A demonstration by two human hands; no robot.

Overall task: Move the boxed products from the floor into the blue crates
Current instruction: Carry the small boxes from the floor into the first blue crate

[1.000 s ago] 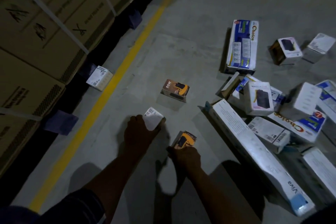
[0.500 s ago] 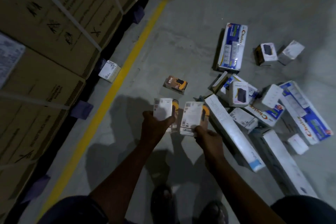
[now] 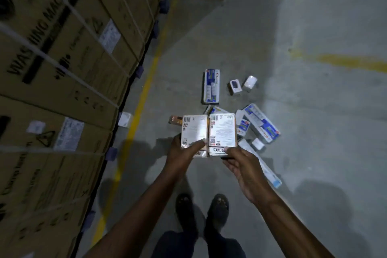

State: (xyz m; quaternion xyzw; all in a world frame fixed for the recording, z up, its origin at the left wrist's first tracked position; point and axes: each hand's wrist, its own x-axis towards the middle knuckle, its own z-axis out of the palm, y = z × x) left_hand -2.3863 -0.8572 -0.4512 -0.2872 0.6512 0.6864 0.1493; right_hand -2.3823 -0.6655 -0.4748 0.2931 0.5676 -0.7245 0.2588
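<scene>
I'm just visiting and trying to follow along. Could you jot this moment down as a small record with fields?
place: warehouse aisle, concrete floor with a yellow line
left hand: grips a white-labelled small box
right hand: holds a second small box from below, side by side with the first
on the floor: blue-and-white boxes, small white boxes, an orange-brown box
at left: stacked washing machine cartons
blue crates: not in view
</scene>
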